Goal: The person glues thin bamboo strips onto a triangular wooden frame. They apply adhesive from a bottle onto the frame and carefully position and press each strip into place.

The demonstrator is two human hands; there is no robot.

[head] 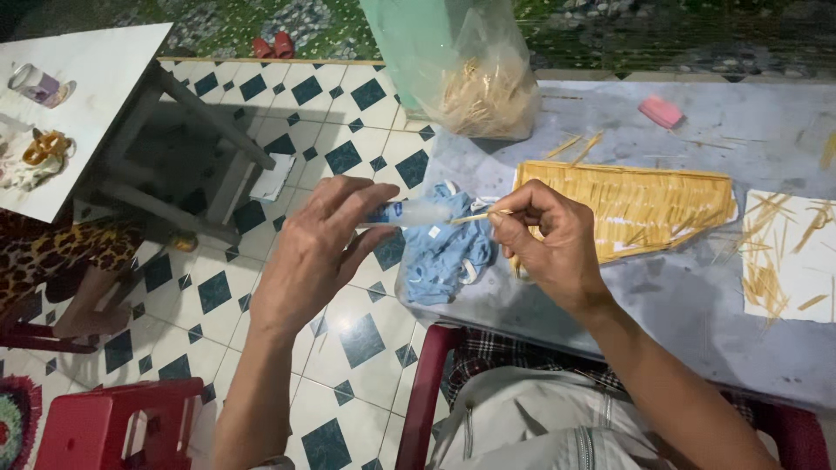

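— Holding what, exactly, in that left hand?

— A small clear tube with a blue band, lying level just above the near edge of the worktop. The left grip is closed around it, thumb below and fingers on top.

— And the right hand?

— Its grip is pinched together on a thin pale stick, whose tip meets the open end of the tube. The two hands sit close, nearly touching.

— What lies under them?

— A crumpled light-blue cloth on the grey worktop, just beneath the tube. Behind the right hand is a flat panel of sticks laid side by side, straw-coloured, with one slanted end.

— Anything further out?

— To the right, a white sheet with loose sticks scattered on it. At the back, a clear plastic bag filled with more sticks, and a pink block well apart from it. On the left, over the tiled floor, stand a white table and a red stool.
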